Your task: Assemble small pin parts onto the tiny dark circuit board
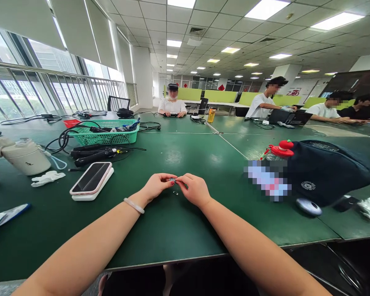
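My left hand (156, 186) and my right hand (195, 190) meet over the green table (179, 222), fingertips pinched together on a small metallic object (172, 180) held between them. A second tiny dark piece (175, 193) lies on the table just below the fingers. A pale bracelet (134, 205) circles my left wrist. What the small object is cannot be made out.
A phone in a pink case (91, 179) lies to the left, beside white gloves (47, 178) and a beige flask (24, 155). A green basket (106, 132) with cables stands behind. A dark bag (325, 172), a red-capped bottle (280, 150) and a mouse (308, 206) sit right. Other people sit at the far end.
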